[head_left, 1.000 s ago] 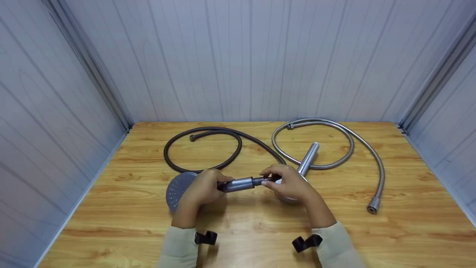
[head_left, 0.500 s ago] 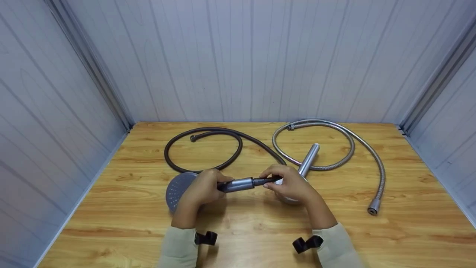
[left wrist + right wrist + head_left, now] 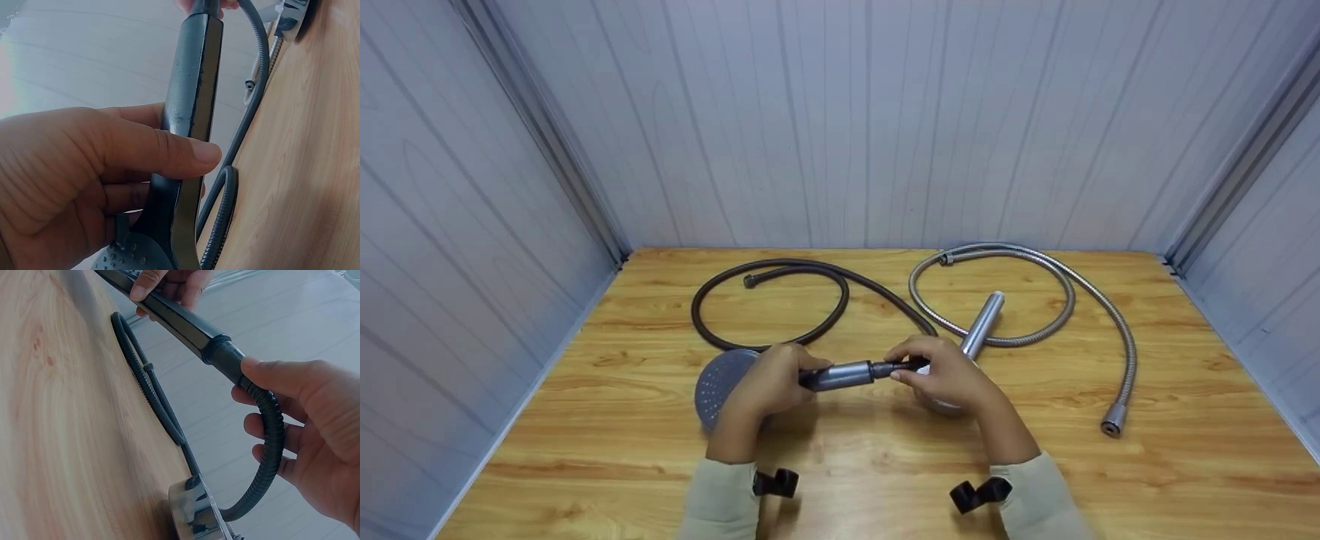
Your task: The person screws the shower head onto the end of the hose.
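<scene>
In the head view my left hand [image 3: 769, 382] grips the handle of a dark grey shower head [image 3: 844, 376], its round spray face out to the left. The left wrist view shows the thumb across the flat-sided handle [image 3: 188, 90]. My right hand [image 3: 949, 373] pinches the end fitting [image 3: 228, 363] of a dark ribbed shower hose [image 3: 271, 433] with thumb and forefinger. That fitting sits in line against the handle's end. From there the hose bends down past the curled fingers. Both hands hold these parts above the wooden table.
The dark hose's loop [image 3: 695, 309] lies at the back left, its free end inside. A chrome shower head [image 3: 982, 326] lies behind my right hand, partly hidden by it. A silver metal hose [image 3: 1127, 352] is coiled at the back right. Pale panels [image 3: 840, 127] enclose the table.
My right thumb and forefinger have shifted slightly on the hose fitting. The left hand keeps its grip on the shower head, and the other things stay where they were.
</scene>
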Motion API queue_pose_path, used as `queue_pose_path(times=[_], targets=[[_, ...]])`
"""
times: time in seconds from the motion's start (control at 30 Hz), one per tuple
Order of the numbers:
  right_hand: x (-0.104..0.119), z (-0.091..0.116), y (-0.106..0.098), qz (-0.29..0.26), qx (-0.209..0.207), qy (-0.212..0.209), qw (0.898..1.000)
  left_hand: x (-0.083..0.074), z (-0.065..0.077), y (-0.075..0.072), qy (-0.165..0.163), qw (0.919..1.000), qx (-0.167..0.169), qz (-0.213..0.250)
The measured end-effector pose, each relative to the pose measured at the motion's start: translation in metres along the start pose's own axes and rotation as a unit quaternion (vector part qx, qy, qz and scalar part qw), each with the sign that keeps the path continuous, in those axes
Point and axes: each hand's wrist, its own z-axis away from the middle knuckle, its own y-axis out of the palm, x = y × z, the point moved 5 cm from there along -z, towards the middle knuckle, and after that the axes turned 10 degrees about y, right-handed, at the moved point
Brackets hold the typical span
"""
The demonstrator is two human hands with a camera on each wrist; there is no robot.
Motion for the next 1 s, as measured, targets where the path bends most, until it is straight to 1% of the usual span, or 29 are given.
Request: queue_pose_path(times=[0.17, 0.4, 0.63, 0.83, 1.0], targets=[[0.0003, 0.0006, 0.0, 0.0, 0.002, 0.004, 1.0, 0.0003, 0.0008, 0.0007, -0.005, 1.0, 0.0, 0.0], [-0.0002, 0.0007, 0.0008, -0.01, 0.009, 0.008, 1.0, -0.0003, 0.0002, 0.0006, 0.007, 0.9999, -0.011, -0.005], [-0.0012, 0.0013, -0.0004, -0.015, 0.005, 0.019, 1.0, -0.0001, 0.0002, 0.0001, 0.003, 0.9999, -0.015, -0.006], [0.0, 0.0013, -0.0007, -0.004, 0.0, 0.008, 1.0, -0.0004, 0.0001, -0.0003, -0.001, 0.9999, -0.011, -0.004], [-0.0011, 0.001, 0.0001, -0.01, 0.002, 0.006, 1.0, -0.0001, 0.0004, -0.0003, -0.006, 1.0, -0.007, 0.001]])
